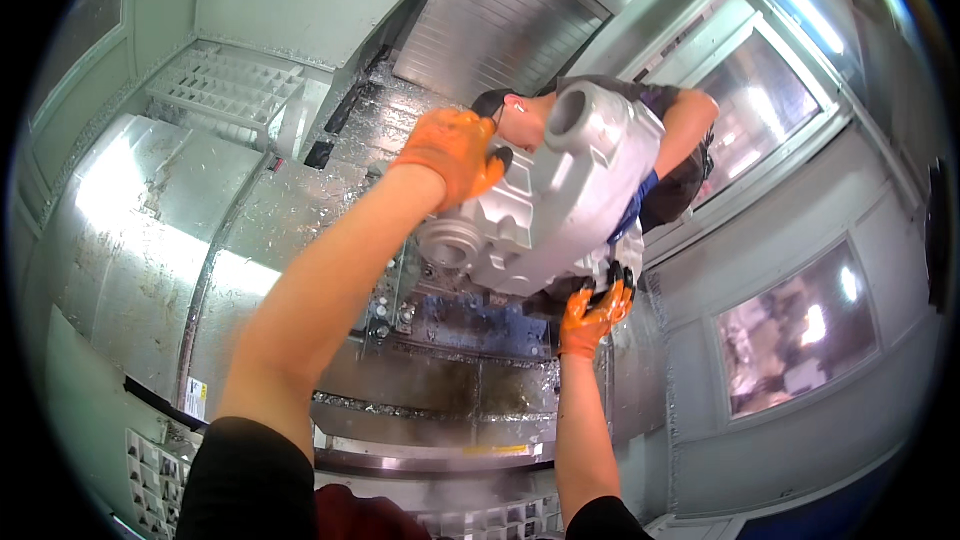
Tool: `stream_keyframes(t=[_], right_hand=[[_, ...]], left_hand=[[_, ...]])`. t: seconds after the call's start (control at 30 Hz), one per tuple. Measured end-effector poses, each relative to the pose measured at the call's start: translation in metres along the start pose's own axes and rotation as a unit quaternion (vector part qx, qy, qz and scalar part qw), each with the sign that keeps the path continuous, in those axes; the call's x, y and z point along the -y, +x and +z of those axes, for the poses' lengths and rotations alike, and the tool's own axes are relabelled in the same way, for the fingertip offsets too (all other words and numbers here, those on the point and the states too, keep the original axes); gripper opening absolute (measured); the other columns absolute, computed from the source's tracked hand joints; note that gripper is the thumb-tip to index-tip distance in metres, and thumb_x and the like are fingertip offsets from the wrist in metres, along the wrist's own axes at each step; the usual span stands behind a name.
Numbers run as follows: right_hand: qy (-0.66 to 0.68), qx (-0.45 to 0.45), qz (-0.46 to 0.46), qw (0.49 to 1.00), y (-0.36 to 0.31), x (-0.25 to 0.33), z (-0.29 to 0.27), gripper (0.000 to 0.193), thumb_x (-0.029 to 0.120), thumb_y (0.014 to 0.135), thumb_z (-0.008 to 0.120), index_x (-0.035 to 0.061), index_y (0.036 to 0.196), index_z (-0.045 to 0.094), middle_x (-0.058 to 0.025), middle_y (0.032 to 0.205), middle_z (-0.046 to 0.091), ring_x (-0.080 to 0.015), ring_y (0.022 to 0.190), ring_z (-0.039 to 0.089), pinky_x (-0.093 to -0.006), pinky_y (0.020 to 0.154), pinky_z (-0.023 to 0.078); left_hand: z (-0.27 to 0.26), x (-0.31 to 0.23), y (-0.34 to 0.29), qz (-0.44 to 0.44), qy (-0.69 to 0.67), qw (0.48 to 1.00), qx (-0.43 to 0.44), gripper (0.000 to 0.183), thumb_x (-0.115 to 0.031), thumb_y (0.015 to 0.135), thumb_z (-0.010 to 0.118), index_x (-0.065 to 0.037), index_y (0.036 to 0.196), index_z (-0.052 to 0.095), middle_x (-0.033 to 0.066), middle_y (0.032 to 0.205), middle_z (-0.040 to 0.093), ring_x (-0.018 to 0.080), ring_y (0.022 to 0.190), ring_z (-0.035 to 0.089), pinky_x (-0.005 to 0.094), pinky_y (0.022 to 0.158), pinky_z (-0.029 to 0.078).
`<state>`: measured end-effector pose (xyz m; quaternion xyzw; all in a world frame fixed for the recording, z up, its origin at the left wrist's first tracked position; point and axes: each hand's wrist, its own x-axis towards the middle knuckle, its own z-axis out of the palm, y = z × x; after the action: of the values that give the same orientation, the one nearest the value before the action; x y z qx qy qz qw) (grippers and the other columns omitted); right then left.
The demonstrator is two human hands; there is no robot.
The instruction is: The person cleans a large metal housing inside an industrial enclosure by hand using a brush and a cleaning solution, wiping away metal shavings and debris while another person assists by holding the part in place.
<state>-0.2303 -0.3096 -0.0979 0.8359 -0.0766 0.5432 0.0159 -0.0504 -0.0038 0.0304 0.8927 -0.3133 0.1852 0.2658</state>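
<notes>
A big silver-grey metal casting (580,190), with round tubular ends and ribbed recesses, is held up at the centre, tilted, above the machine bed. My left hand (450,155), in an orange glove with dark fingertips, has its fingers curled on the casting's upper left edge. Below, my right hand (595,315), gloved the same way, grips the casting's lower edge; some of its fingers are hidden behind dark parts there. Across from me a co-worker (675,200) in dark clothing leans in behind the casting. The co-worker's blue-gloved hand (635,208) is against its right side.
We are inside a machine enclosure strewn with metal chips. Curved sheet-metal covers (150,210) lie at left, with a white grid rack (225,90) behind them. A slatted metal cover (495,20) slopes at the back. Windowed doors (800,330) stand on the right.
</notes>
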Motion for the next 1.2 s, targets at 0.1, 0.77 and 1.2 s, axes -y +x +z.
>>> stream_keyframes(t=[0.1,0.77,1.2], right_hand=[[-0.057,0.046,0.0,0.997,-0.001,-0.005,-0.002,0.059,0.025,0.09,0.056,-0.0075,0.138,0.046,-0.0282,0.141,0.05,-0.0479,0.132,0.042,-0.0569,0.113,0.027],[-0.038,0.006,-0.036,0.999,0.0,0.006,0.02,0.064,0.038,0.1,0.048,-0.0119,0.139,0.042,-0.0299,0.139,0.05,-0.0457,0.129,0.048,-0.0523,0.111,0.035],[-0.104,-0.022,-0.052,0.993,-0.002,-0.016,0.018,0.064,0.04,0.098,0.047,-0.0071,0.141,0.044,-0.0267,0.138,0.052,-0.0453,0.126,0.048,-0.0521,0.11,0.032]], left_hand=[[0.006,0.008,-0.002,0.018,-0.033,0.999,-0.035,0.038,-0.039,0.091,0.058,-0.004,0.107,0.064,0.0166,0.108,0.067,0.0332,0.107,0.062,0.042,0.099,0.044],[0.018,0.023,-0.002,-0.005,-0.101,0.995,0.005,0.05,-0.033,0.084,0.06,-0.003,0.124,0.063,0.0164,0.125,0.063,0.0298,0.12,0.055,0.0464,0.109,0.027],[0.014,0.017,0.0,0.002,-0.062,0.998,-0.022,0.05,-0.043,0.093,0.051,-0.004,0.121,0.065,0.0172,0.124,0.067,0.029,0.121,0.059,0.0387,0.109,0.038]])
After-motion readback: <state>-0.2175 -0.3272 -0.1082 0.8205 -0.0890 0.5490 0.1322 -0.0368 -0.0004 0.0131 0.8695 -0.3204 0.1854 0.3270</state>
